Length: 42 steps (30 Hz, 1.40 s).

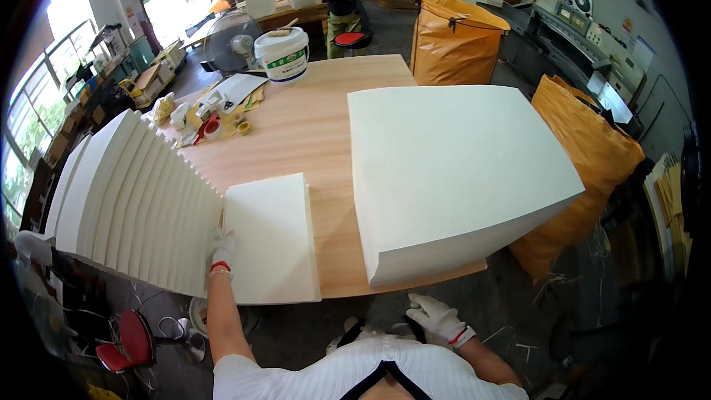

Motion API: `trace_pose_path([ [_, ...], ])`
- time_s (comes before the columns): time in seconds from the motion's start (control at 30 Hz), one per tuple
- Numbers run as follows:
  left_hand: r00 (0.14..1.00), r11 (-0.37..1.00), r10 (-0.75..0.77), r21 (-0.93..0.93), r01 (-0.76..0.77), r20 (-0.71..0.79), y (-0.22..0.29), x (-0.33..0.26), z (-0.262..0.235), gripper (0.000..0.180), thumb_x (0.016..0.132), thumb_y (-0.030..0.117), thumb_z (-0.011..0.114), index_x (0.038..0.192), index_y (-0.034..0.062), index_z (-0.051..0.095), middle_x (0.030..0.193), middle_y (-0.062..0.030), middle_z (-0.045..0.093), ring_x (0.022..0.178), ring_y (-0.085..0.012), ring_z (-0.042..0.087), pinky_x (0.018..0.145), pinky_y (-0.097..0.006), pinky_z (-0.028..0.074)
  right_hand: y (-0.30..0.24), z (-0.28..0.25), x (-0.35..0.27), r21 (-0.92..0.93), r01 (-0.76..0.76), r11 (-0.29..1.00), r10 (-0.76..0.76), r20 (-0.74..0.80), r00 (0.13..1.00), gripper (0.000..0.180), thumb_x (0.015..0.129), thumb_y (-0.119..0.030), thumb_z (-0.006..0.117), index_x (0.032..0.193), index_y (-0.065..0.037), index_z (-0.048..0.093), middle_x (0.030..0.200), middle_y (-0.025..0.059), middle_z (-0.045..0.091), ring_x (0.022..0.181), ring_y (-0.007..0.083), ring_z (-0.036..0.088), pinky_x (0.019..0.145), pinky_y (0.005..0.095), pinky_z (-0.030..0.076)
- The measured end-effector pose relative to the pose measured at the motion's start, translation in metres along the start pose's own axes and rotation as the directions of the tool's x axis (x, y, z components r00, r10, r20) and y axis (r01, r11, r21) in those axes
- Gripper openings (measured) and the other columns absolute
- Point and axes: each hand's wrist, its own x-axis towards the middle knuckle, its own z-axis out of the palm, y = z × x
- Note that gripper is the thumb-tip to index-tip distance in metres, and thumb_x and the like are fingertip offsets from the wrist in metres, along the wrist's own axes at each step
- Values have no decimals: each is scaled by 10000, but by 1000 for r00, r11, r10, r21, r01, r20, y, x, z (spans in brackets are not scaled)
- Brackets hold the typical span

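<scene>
Left hand (223, 247) is lying at the left edge of the low white stack (270, 244), fingers blurring; cannot tell grip. Right hand (435, 316) is hanging released before the table (296, 122). Stepped stack (141, 207) is standing left; larger stack (459, 167) is partly hiding an orange bag (592, 144).

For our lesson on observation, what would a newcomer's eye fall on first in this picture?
A large white stack dominates the right of the table, one orange bag behind it, another at its right. At left, a ridged white stack stands beside a low stack, the gloved left hand where they meet.
</scene>
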Motion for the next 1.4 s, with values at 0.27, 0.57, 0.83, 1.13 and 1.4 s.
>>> trace_pose_path([
  [0.27, 734, 414, 494, -616, -670, -466, 72, -49, -108, 474, 1005, 118, 540, 1469, 71, 454, 1360, -182, 602, 1279, -285, 574, 1048, -399, 455, -77, -184, -40, -67, 354, 933, -339, -494, 801, 253, 989, -210, 593, 1013, 21, 694, 857, 99, 716, 823, 205, 692, 777, 330, 535],
  [0.57, -292, -355, 790, -14, -935, -539, 275, -329, -330, 291, 802, 47, 717, 1086, 41, 652, 1138, -153, 702, 1111, -332, 669, 980, -442, 522, -84, -314, -5, -178, 244, 953, -260, -896, 361, 212, 1024, -134, 534, 1078, 33, 653, 967, 107, 663, 831, 167, 632, 771, 315, 502],
  [0.83, -313, -313, 950, 4, -950, -8, 421, -423, -282, 207, 833, 108, 657, 1036, 79, 632, 1027, -100, 670, 1008, -315, 659, 871, -442, 530, -106, -337, 7, -740, 231, 632, -768, -639, 53, 84, 928, -90, 638, 868, -31, 637, 726, 106, 549, 655, 281, 567, 618, 378, 463],
  [1.13, -238, -247, 966, -83, -965, -106, 449, -424, -243, 85, 832, 82, 651, 893, 63, 595, 936, -55, 621, 925, -286, 631, 750, -418, 519, -144, -352, 28, -645, 514, 565, -804, -570, 169, 116, 820, -88, 752, 814, -40, 646, 657, 82, 453, 624, 263, 508, 605, 392, 423],
  [1.4, -135, -123, 991, -441, -889, -4, 446, -424, -252, 142, 859, 68, 716, 887, 50, 578, 1090, -94, 680, 962, -237, 632, 792, -338, 513, -129, -339, 35, -543, 504, 672, -675, -729, 115, 33, 897, -14, 617, 877, -4, 641, 628, 65, 433, 584, 246, 466, 571, 382, 365],
])
